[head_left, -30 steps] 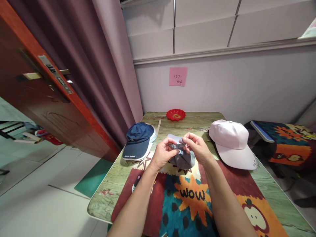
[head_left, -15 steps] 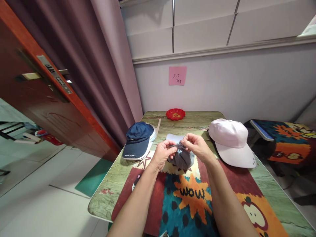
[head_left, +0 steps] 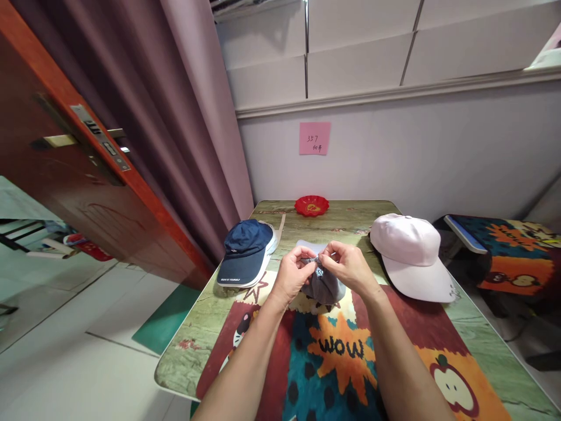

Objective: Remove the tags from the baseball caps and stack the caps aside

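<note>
A small grey cap with a pale brim rests on the patterned mat at the middle of the table. My left hand pinches the near part of its strap from the left. My right hand pinches the same strap from the right, its fingertips close to the left ones. The exact join between the fingertips is too small to make out. To the left sits a navy cap with white edging, and to the right a pale pink cap.
A red scalloped dish stands at the table's back edge, below a pink note on the wall. An open door and a purple curtain are at the left. Another table is at the right.
My two hands have drawn closer together at the strap of the grey cap. The view has tilted slightly, so the table sits a little lower.
</note>
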